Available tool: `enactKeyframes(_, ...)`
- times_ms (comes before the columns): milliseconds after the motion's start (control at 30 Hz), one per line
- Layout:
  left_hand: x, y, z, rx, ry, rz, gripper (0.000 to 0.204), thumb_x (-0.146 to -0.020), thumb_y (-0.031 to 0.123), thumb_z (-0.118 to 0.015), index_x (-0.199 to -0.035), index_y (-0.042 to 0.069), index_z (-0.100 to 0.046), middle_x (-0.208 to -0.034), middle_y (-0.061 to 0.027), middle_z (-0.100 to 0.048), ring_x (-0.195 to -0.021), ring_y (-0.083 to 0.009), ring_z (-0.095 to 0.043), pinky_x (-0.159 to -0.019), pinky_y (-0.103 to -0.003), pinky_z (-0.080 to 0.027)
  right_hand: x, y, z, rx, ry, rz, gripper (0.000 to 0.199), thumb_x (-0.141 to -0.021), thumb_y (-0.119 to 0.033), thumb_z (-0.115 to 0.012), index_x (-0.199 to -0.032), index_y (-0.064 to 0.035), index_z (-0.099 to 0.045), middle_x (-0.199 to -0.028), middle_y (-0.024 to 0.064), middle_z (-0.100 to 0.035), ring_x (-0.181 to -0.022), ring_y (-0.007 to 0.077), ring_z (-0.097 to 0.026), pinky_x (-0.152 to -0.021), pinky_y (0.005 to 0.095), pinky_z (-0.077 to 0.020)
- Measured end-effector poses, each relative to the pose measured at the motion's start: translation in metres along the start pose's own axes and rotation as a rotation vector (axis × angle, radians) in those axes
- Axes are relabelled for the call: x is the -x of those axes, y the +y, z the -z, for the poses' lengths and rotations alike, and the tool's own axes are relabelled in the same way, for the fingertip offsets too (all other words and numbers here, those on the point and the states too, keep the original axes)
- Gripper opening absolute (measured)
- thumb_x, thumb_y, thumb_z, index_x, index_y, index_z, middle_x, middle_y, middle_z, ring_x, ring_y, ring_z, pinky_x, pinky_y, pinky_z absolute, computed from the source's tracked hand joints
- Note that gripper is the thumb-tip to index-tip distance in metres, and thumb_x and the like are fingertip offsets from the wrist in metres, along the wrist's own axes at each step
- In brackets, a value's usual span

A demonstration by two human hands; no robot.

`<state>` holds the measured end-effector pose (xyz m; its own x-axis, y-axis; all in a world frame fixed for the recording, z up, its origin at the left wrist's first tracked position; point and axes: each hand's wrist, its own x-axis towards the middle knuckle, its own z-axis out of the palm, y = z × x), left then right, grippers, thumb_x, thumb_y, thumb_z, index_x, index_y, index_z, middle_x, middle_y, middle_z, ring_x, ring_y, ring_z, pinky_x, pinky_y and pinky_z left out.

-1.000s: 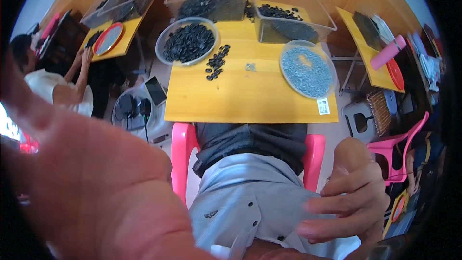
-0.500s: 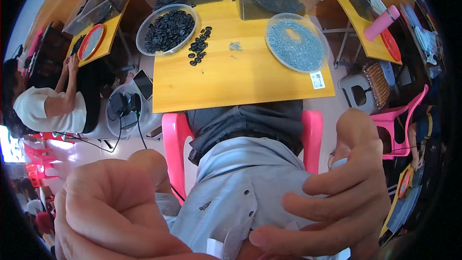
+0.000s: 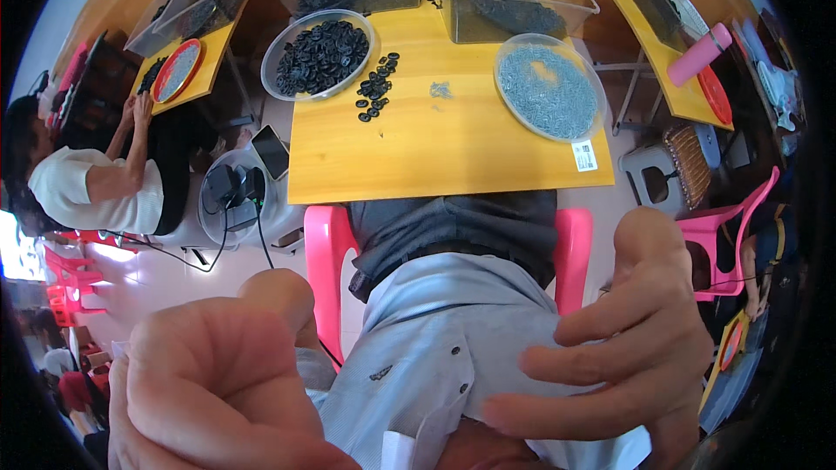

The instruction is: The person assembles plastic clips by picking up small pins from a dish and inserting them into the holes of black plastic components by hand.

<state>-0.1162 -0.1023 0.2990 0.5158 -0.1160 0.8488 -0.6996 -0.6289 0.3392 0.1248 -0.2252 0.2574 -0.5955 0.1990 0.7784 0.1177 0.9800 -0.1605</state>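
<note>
Single head-worn fisheye view, looking steeply down from above, hands very near at 6 o'clock, yellow table (image 3: 435, 152) farther off toward 12 o'clock

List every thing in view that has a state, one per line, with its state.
left hand: raised near the camera, fingers curled, holding nothing
right hand: raised, fingers bent, holding nothing
round dish of black rings: full
round dish of grey parts: filled in a thin layer
clear bins: open, part filled with black parts
loose black rings: scattered on the yellow table
pink chair: occupied
</note>
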Motion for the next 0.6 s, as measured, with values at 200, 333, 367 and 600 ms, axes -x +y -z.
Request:
enactKeyframes(200, 0.003, 0.002, 0.005, -0.073, -0.078, 0.085, 0.024, -0.093, 0.034, -0.07, -0.098, 0.018, -0.053, -0.089, 0.0016, -0.055, -0.068, -0.0093, -0.051, -0.069, -0.021, -0.043, 0.008, -0.005, -0.003, 0.233, 0.089, 0.015, 0.039, -0.099, -0.006, -0.056, -0.137, -0.0135, -0.047, -0.094, 0.0056, -0.076, -0.064, 0.013, -0.067, -0.058, 0.0212, -0.0479)
enactKeyframes(333, 0.002, 0.004, 0.006, -0.039, -0.086, 0.055, 0.018, -0.097, 0.033, -0.063, -0.097, 0.018, -0.053, -0.086, 0.0024, -0.054, -0.068, -0.0089, -0.05, -0.068, -0.021, -0.042, 0.007, 0.004, 0.009, 0.081, 0.046, 0.09, 0.032, -0.093, 0.0, -0.062, -0.121, -0.0149, -0.063, -0.094, 0.0031, -0.075, -0.066, 0.0117, -0.067, -0.059, 0.0207, -0.0467)
enactKeyframes(367, 0.004, 0.005, 0.006, -0.017, -0.122, 0.075, 0.016, -0.099, 0.032, -0.06, -0.097, 0.018, -0.053, -0.085, 0.0029, -0.054, -0.066, -0.0088, -0.05, -0.068, -0.021, -0.042, 0.007, 0.006, 0.011, 0.03, 0.037, 0.118, 0.031, -0.091, 0.001, -0.063, -0.117, -0.0153, -0.067, -0.094, 0.0025, -0.075, -0.067, 0.0114, -0.067, -0.06, 0.0206, -0.0464)
enactKeyframes(600, 0.01, -0.005, -0.037, 0.005, 0.359, -0.237, 0.015, -0.105, 0.026, -0.05, -0.111, 0.014, -0.054, -0.087, 0.005, -0.059, -0.065, -0.0082, -0.056, -0.068, -0.022, -0.044, 0.014, -0.026, 0.04, 0.172, -0.093, -0.069, 0.023, -0.088, -0.011, -0.074, -0.109, -0.0173, -0.069, -0.095, -0.0036, -0.07, -0.071, 0.0103, -0.069, -0.061, 0.0196, -0.0462)
